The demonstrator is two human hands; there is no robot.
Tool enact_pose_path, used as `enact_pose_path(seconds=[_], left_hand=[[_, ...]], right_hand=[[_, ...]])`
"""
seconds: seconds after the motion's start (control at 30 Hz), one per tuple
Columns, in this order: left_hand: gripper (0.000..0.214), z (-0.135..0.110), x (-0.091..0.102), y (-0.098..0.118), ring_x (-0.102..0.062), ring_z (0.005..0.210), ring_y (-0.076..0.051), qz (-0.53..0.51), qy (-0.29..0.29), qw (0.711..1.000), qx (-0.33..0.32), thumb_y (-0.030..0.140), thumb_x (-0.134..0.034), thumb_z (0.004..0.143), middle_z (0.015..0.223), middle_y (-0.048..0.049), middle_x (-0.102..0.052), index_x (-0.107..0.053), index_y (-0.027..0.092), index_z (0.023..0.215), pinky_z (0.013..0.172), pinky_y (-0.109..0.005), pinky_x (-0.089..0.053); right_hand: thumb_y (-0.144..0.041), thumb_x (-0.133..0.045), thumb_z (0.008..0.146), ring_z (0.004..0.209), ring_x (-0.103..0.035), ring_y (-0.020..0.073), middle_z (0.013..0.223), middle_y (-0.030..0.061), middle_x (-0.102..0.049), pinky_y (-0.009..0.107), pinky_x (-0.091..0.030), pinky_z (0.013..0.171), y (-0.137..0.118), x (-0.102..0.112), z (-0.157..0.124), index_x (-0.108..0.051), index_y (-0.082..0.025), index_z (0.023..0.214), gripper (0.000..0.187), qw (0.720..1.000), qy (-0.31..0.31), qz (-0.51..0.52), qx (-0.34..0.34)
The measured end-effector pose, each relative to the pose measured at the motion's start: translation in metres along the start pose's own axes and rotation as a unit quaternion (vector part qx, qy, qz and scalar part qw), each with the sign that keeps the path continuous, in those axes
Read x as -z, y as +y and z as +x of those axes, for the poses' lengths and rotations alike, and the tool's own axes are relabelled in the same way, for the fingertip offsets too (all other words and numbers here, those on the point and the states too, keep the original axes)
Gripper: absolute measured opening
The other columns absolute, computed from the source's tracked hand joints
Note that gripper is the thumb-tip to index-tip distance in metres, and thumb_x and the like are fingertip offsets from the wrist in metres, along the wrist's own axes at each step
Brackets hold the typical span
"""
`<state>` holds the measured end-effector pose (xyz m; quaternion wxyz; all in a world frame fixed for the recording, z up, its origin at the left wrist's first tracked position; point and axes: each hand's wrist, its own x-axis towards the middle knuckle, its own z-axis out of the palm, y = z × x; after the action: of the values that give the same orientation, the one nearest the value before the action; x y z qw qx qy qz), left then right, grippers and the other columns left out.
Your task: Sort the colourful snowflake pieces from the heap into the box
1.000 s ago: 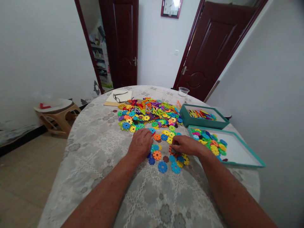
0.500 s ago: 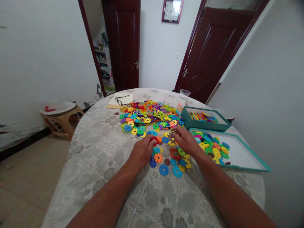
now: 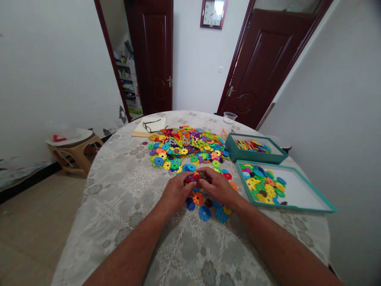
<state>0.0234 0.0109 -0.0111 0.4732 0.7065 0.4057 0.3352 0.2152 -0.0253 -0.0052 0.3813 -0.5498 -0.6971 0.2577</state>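
My left hand (image 3: 176,191) is closed on a red notched disc (image 3: 195,178), a flat plastic snowflake piece. My right hand (image 3: 219,186) meets it from the right, its fingers curled around a dark brown notched disc (image 3: 204,176). The two pieces are close together between my fingertips; whether they are joined is hidden. Below the hands, an orange disc (image 3: 197,198), a large blue disc (image 3: 204,213) and a light-blue disc (image 3: 221,215) lie on the tablecloth. Beyond them spreads a big heap of mixed coloured discs (image 3: 186,145).
To the right are a green box (image 3: 256,158) with rows of pieces and a shallow tray (image 3: 309,208) holding loose discs. Glasses (image 3: 150,126) rest on paper at the back left. A clear plastic bowl (image 3: 230,116) stands at the far edge.
My right hand has moved left and nearer, from the loose discs to my left hand, and now has a brown disc. My left hand has stayed nearly in place with the red disc.
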Motion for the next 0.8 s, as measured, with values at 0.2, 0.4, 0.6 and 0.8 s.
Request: enact_pose_path(seconds=[0.2, 0.4, 0.6, 0.8], left_hand=[[0.042, 0.001, 0.003, 0.002, -0.069, 0.071, -0.02, 0.051, 0.013, 0.998, -0.014, 0.041, -0.062, 0.091, 0.09, -0.0061, -0.076, -0.072, 0.021, 0.127, 0.064, -0.033, -0.055], [0.037, 0.003, 0.012, -0.002, -0.072, 0.088, -0.026, 0.108, 0.058, 0.992, -0.029, 0.043, -0.06, 0.092, 0.102, -0.0087, -0.078, -0.076, 0.021, 0.117, 0.082, -0.043, -0.056], [0.034, 0.004, 0.013, -0.003, -0.072, 0.09, -0.026, 0.13, 0.051, 0.99, -0.036, 0.042, -0.058, 0.093, 0.102, -0.0072, -0.079, -0.076, 0.023, 0.114, 0.083, -0.043, -0.055], [0.03, 0.003, 0.016, 0.0, -0.073, 0.091, -0.027, 0.129, 0.062, 0.989, -0.042, 0.042, -0.06, 0.091, 0.101, -0.0076, -0.079, -0.077, 0.023, 0.107, 0.086, -0.042, -0.056]], right_hand=[[-0.021, -0.057, 0.088, 0.075, -0.06, 0.0143, 0.089, -0.001, -0.069, 0.025, -0.046, 0.068, 0.006, 0.031, 0.012, -0.069, -0.022, 0.122, 0.036, 0.999, -0.009, -0.033, -0.021], [-0.026, -0.057, 0.086, 0.059, -0.06, 0.0133, 0.081, 0.0008, -0.068, 0.023, -0.047, 0.052, 0.046, 0.118, 0.046, -0.064, -0.017, 0.131, 0.046, 0.966, 0.217, -0.026, -0.141], [-0.025, -0.058, 0.086, 0.081, -0.072, 0.0175, 0.126, 0.0121, -0.07, 0.027, -0.059, 0.063, 0.082, 0.173, 0.053, -0.05, -0.019, 0.15, 0.065, 0.922, 0.335, -0.026, -0.192], [-0.031, -0.056, 0.09, 0.077, -0.07, 0.0187, 0.106, 0.0089, -0.076, 0.031, -0.057, 0.07, 0.074, 0.152, 0.013, -0.069, -0.017, 0.124, 0.039, 0.934, 0.296, -0.111, -0.167]])
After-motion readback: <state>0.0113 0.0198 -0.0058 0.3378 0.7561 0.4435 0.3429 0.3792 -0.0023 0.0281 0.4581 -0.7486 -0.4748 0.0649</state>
